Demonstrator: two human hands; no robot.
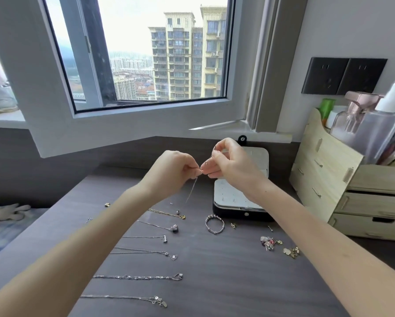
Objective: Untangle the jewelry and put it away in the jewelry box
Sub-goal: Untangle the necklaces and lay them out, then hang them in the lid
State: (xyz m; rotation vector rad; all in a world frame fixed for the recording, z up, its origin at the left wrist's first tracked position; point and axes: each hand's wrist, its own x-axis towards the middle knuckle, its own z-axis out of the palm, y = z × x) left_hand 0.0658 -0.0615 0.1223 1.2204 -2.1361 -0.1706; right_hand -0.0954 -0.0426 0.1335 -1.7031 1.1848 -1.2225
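Observation:
Both hands are raised above the dark desk (226, 282), fingertips nearly touching. My left hand (173, 170) pinches a thin silver chain (192, 191) that hangs down toward the desk. My right hand (228, 161) pinches the same chain's upper part, which loops over its fingers. Behind my right hand lies the open jewelry box (256, 209), black outside, with white padded inserts. Several silver necklaces lie straightened in a row on the desk, the nearest one (128, 298) at the front. A beaded silver bracelet (214, 224) sits in front of the box.
A pile of small earrings and charms (278, 245) lies right of the bracelet. A gold chain (169, 213) lies under my left wrist. A wooden drawer organizer (342, 191) with bottles stands at the right. The open window sash (135, 124) overhangs the desk's back.

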